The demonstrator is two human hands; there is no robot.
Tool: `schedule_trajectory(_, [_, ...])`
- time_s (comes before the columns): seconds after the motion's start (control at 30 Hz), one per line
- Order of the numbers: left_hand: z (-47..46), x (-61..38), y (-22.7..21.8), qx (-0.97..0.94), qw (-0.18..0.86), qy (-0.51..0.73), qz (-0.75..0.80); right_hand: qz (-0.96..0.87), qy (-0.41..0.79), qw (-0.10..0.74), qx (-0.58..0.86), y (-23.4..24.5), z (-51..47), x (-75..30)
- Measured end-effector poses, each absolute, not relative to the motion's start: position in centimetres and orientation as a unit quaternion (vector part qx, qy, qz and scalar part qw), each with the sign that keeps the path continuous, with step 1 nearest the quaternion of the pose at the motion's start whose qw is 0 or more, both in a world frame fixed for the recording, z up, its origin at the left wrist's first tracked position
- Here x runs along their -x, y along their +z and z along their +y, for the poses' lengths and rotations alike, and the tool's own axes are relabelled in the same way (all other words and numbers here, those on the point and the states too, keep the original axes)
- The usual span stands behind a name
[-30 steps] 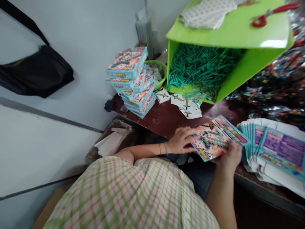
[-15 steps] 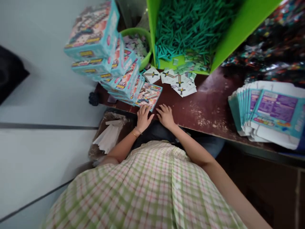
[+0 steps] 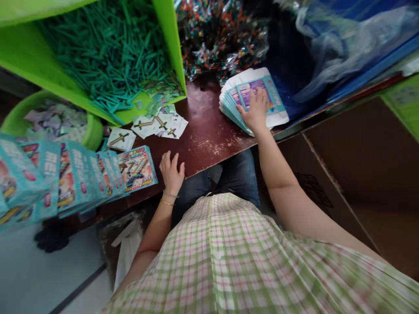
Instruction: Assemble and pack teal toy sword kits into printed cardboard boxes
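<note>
Half a second back both my hands sat side by side at the finished box by the counter's near edge; now my right hand (image 3: 254, 111) has swung out to the fanned stack of flat box blanks (image 3: 250, 98) at the far right, while my left hand (image 3: 170, 171) rests where it was. Right hand lies fingers spread on the top blank, thumb at the near edge of the fan, pressing rather than pinching as far as I can see. Left hand is flat and open on the counter (image 3: 209, 139), holding nothing, just beside the last assembled box (image 3: 137, 168).

Risk, as I judge it: that fan overhangs the counter's edge, so a careless drag could slide several blanks off at once, or lift two stuck together. The leaning row of assembled boxes (image 3: 65, 179) on my left looks ready to slump if my elbow bumps it.

Counting: one fan of blanks, roughly ten edges showing, hard to be exact. Assembled boxes, about seven, some blurred. Small printed cards (image 3: 153, 126), four or five loose. One green bin (image 3: 98, 56) of teal sticks, far too many to count. One green bowl (image 3: 52, 122) of scraps.
</note>
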State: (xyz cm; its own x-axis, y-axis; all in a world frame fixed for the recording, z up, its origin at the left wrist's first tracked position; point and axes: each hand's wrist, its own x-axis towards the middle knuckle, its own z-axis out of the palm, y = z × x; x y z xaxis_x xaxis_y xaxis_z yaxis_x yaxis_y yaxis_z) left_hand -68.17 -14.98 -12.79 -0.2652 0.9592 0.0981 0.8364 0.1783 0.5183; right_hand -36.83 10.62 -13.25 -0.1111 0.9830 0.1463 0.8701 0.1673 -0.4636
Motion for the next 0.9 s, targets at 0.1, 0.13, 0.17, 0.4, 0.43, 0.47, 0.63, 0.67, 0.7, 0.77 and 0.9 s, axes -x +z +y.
schedule_trajectory(0.1, [-11.2,63.5,-14.0,-0.647,0.198,0.25,0.693,-0.719,0.134,0.14,0.667,-14.6,11.2,34.3])
schedule_trajectory(0.13, [-10.1,61.8,-14.3,-0.661,0.222,0.252,0.671,-0.729,0.133,0.125,0.66,-15.1,10.7,34.6])
schedule_trajectory(0.17, [-9.1,60.1,-14.7,-0.672,0.247,0.255,0.65,-0.738,0.128,0.118,0.652,-15.5,10.1,35.2])
schedule_trajectory(0.4, [-6.7,56.1,-14.0,-0.614,0.414,0.354,0.572,-0.731,0.06,0.258,0.629,-14.5,10.7,32.2])
schedule_trajectory(0.43, [-6.9,56.5,-13.5,-0.592,0.436,0.368,0.569,-0.718,0.041,0.301,0.626,-13.8,10.8,31.1])
schedule_trajectory(0.47, [-7.1,57.0,-12.9,-0.57,0.46,0.38,0.565,-0.703,0.02,0.341,0.624,-13.1,10.4,30.2])
schedule_trajectory(0.63, [-7.1,57.5,-10.7,-0.447,0.56,0.47,0.515,-0.74,0.047,0.379,0.553,-9.9,0.0,34.9])
schedule_trajectory(0.67, [-6.9,57.4,-10.5,-0.41,0.559,0.501,0.519,-0.781,0.098,0.35,0.507,-9.6,-2.7,37.0])
schedule_trajectory(0.7, [-6.8,57.2,-10.5,-0.365,0.547,0.534,0.531,-0.819,0.159,0.316,0.452,-9.5,-5.0,39.0])
schedule_trajectory(0.77, [-6.8,57.3,-10.8,-0.275,0.514,0.588,0.56,-0.847,0.252,0.269,0.382,-9.6,-7.2,42.0])
schedule_trajectory(0.9, [-8.3,58.7,-12.0,-0.194,0.531,0.612,0.552,-0.776,0.283,0.289,0.485,-9.8,-4.2,43.3])
